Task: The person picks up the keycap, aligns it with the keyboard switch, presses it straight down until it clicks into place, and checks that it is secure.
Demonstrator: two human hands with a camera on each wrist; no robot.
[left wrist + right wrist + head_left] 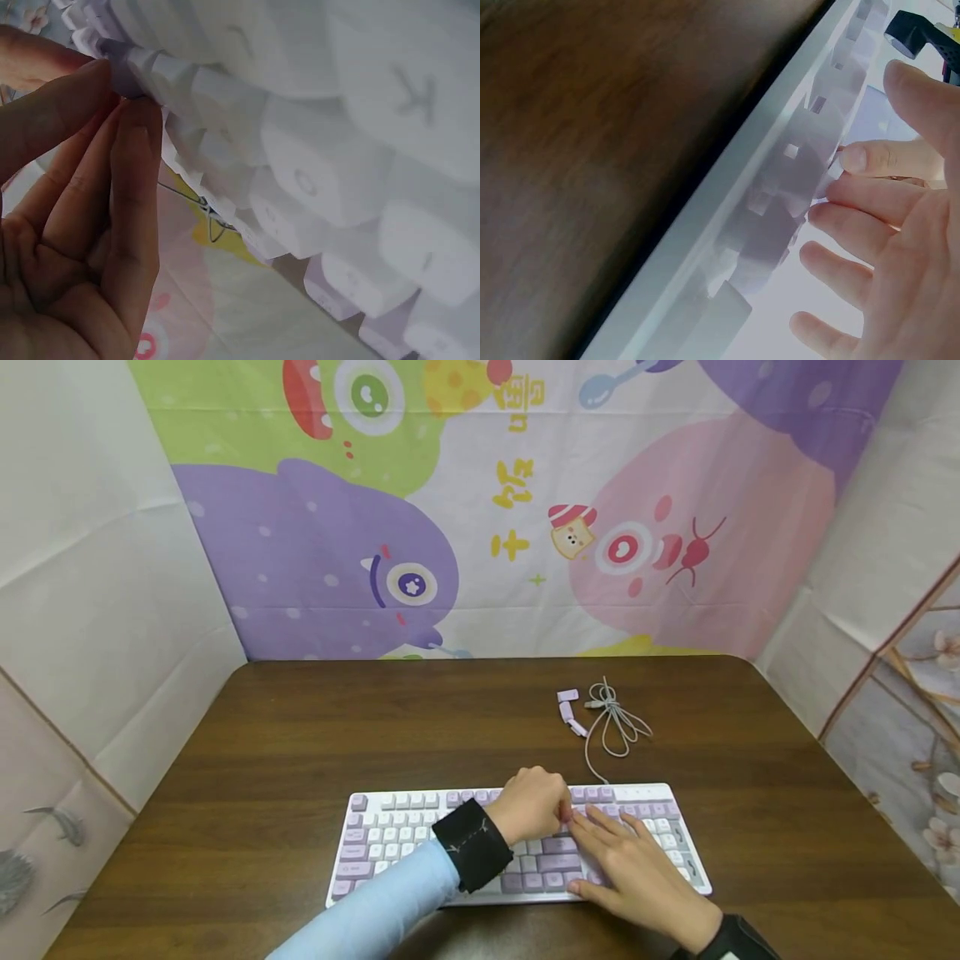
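Observation:
A white and lilac keyboard (pixel 647 792) lies near the front of the table. My left hand (pixel 531 802) reaches across its upper right part, fingers curled. In the left wrist view, the thumb and fingertips of that left hand (pixel 82 165) pinch a lilac keycap (pixel 124 73) at the end of a row of white keys. My right hand (pixel 637 868) rests over the keyboard's right side with fingers spread, fingertips close beside the left hand. The right wrist view shows the right hand (pixel 900 225) with its fingers extended by the lilac keys.
Behind the keyboard, several loose lilac keycaps (pixel 566 711) lie on the brown table (pixel 375 718). A bundled grey cable (pixel 617 720) beside them runs to the keyboard's back edge. A cartoon-printed cloth (pixel 495 610) hangs behind the table, with pale cloth walls at both sides.

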